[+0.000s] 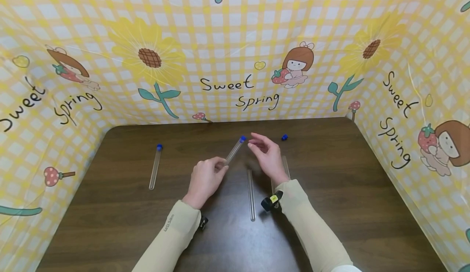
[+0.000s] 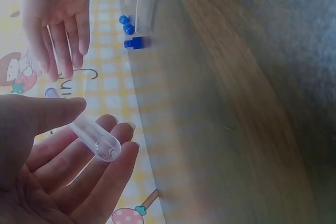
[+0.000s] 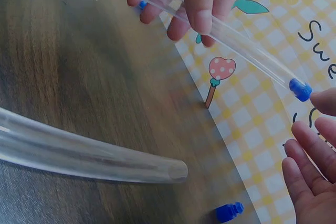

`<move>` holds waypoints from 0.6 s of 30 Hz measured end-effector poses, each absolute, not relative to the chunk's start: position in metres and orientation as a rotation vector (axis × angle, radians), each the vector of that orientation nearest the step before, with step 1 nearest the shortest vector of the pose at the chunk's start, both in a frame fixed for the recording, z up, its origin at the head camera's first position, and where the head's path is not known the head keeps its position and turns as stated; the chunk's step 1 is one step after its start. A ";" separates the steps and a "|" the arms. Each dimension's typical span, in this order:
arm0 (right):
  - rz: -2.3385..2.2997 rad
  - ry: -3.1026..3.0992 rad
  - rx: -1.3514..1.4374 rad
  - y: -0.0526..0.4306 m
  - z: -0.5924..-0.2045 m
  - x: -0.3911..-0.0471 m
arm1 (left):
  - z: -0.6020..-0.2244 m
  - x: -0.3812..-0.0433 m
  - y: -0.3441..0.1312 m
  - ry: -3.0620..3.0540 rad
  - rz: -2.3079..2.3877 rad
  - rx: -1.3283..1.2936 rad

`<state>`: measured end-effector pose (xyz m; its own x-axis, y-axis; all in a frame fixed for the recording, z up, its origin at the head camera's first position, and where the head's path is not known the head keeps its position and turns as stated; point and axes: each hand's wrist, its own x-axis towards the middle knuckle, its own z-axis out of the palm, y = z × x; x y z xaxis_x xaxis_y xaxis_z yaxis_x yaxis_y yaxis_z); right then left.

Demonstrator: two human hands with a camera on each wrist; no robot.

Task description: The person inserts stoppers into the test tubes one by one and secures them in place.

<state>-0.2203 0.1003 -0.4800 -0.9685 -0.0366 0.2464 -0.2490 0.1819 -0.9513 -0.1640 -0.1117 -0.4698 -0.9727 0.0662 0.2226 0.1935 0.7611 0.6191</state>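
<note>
A clear test tube [image 1: 233,151] tilts in the left hand [image 1: 205,179], its blue cap [image 1: 242,139] seemingly seated.

High head view, wrist close-ups

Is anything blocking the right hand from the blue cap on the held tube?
Nothing visible. In the head view, only a small gap separates the right hand from the blue cap on the held tube; the other tubes lie on the table, outside it.

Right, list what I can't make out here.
Head: lower end of rightmost tube, behind right sleeve.
Right wrist: part of held tube, behind left fingers.
Right wrist: rest of near tube, cut off by left edge.
Left wrist: ends of upper tubes, cut off by top edge.
</note>
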 end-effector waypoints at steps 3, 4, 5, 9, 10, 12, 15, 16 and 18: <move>1.887 -2.290 0.264 0.103 -0.478 -0.220 | -0.471 -0.164 -0.114 -2.767 -0.997 -0.195; 1.888 -2.289 0.262 0.103 -0.478 -0.220 | -0.471 -0.164 -0.115 -2.765 -0.998 -0.192; 1.890 -2.287 0.258 0.104 -0.477 -0.221 | -0.472 -0.164 -0.116 -2.762 -0.997 -0.192; 1.897 -2.288 0.244 0.107 -0.476 -0.222 | -0.472 -0.164 -0.120 -2.751 -0.999 -0.188; 1.895 -2.292 0.243 0.107 -0.476 -0.223 | -0.472 -0.164 -0.121 -2.750 -0.997 -0.185; 1.891 -2.298 0.238 0.108 -0.476 -0.224 | -0.472 -0.164 -0.122 -2.748 -0.995 -0.173; 1.882 -2.301 0.236 0.110 -0.478 -0.226 | -0.471 -0.164 -0.125 -2.751 -0.997 -0.155; 1.877 -2.304 0.236 0.110 -0.478 -0.226 | -0.471 -0.164 -0.126 -2.751 -0.999 -0.152; 1.873 -2.302 0.242 0.112 -0.479 -0.227 | -0.471 -0.163 -0.128 -2.753 -1.002 -0.151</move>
<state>-0.2267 0.1115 -0.4787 -0.9735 -0.0220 0.2278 -0.2275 0.2006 -0.9529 -0.1634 -0.1281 -0.4707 -0.9732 0.0251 0.2284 0.1661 0.7639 0.6236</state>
